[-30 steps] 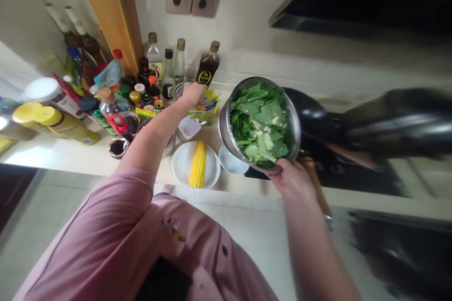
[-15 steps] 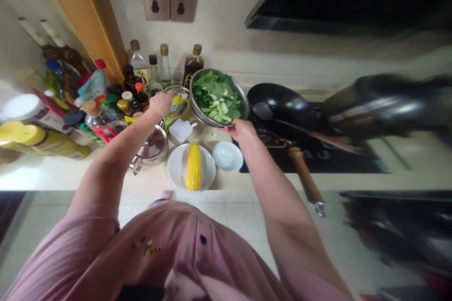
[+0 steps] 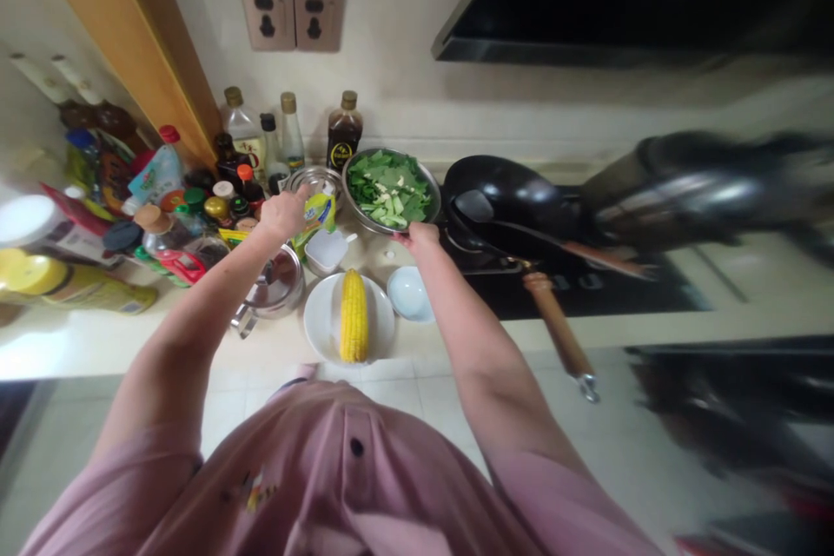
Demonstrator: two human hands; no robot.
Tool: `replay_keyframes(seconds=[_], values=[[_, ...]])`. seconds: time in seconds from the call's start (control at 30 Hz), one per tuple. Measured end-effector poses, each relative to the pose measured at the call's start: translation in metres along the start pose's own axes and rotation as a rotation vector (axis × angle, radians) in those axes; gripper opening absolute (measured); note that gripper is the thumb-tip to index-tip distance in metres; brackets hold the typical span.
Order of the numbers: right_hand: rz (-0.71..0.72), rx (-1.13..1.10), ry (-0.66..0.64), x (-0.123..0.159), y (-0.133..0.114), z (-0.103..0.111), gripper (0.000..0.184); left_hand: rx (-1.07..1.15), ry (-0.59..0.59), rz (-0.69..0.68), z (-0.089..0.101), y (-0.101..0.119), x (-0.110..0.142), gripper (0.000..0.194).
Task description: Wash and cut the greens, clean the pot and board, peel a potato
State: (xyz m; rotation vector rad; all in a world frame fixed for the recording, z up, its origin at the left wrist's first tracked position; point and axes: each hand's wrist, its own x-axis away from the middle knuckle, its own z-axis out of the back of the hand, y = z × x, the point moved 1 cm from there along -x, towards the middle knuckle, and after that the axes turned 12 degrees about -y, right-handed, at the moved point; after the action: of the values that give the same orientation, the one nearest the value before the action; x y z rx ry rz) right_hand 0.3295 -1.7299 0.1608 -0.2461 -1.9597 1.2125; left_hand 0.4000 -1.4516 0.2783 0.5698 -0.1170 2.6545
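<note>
Steel bowl (image 3: 365, 226) is sitting on the tabletop (image 3: 97, 339) just beside a black wok (image 3: 501, 204), and it is containing chopped green leaves (image 3: 389, 188) with pale pieces. The right hand (image 3: 417, 234) is gripping the bowl's near rim. The left hand (image 3: 283, 215) is curling over a yellow-green packet (image 3: 317, 213), but I cannot tell if it is gripping. A corn cob (image 3: 354, 317) is lying on a white plate (image 3: 314, 313).

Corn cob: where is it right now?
In the head view, the corn cob lies on a white plate at the counter's front edge, between a lidded steel pot on its left and a small pale bowl on its right.
</note>
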Motion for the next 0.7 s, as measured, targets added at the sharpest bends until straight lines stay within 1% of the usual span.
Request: replay_keyframes(seconds=[0.1,0.27,0.33,0.43,0.53,0.63,0.7], values=[[-0.057,0.01,0.051,0.001,0.004,0.004,0.044,0.02,0.007,0.006,-0.001,0.0,0.003,0.072],[-0.066,0.014,0.082,0.017,0.018,0.012,0.042,0.048,0.031,-0.005,-0.004,-0.003,0.003,0.067],[-0.071,0.012,0.095,0.023,0.023,0.015,0.04,0.068,0.026,-0.012,-0.005,-0.003,0.003,0.068],[-0.065,0.01,0.114,0.029,0.027,0.019,0.039,0.083,0.013,-0.04,-0.006,-0.001,0.005,0.076],[-0.039,0.001,0.126,0.03,0.027,0.018,0.04,0.069,0.026,-0.075,-0.007,0.001,0.009,0.08],[-0.012,-0.023,0.132,0.03,0.026,0.013,0.044,0.059,0.043,-0.068,-0.008,0.001,0.012,0.073],[-0.007,-0.043,0.126,0.03,0.028,0.008,0.042,0.051,0.048,-0.063,-0.008,0.001,0.012,0.069]])
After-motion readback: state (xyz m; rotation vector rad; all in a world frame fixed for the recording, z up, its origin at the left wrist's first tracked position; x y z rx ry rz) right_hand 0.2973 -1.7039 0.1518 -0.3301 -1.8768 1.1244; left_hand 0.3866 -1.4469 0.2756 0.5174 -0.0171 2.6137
